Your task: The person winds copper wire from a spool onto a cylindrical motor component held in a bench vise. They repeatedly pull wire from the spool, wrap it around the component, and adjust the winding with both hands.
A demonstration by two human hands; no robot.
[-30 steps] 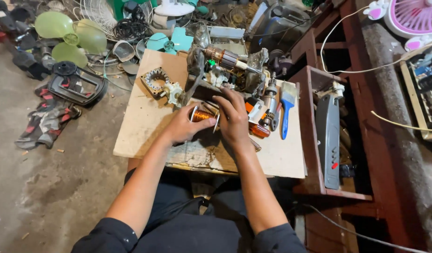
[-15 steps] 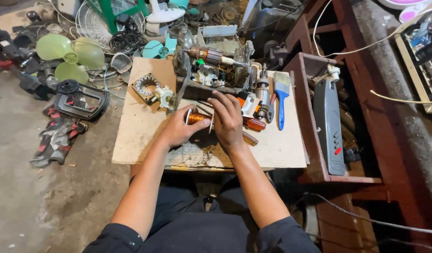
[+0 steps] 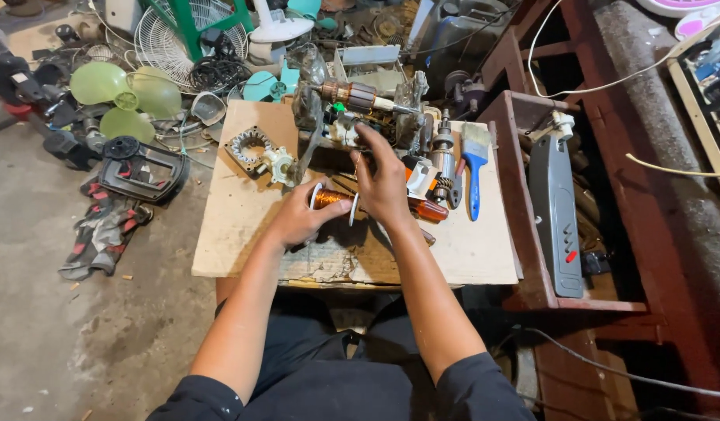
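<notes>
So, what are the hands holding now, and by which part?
The left hand grips a copper wire coil by its left end. The right hand rests over its right end; the exact hold there is hidden.

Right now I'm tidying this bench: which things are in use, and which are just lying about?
In use:
left hand
right hand
copper coil

Lying about:
blue paintbrush
metal stator ring
green fan blades
armature

left hand [image 3: 299, 221] grips a copper coil [image 3: 331, 199] on the board [image 3: 235, 226]; right hand [image 3: 385, 182] touches it
</notes>
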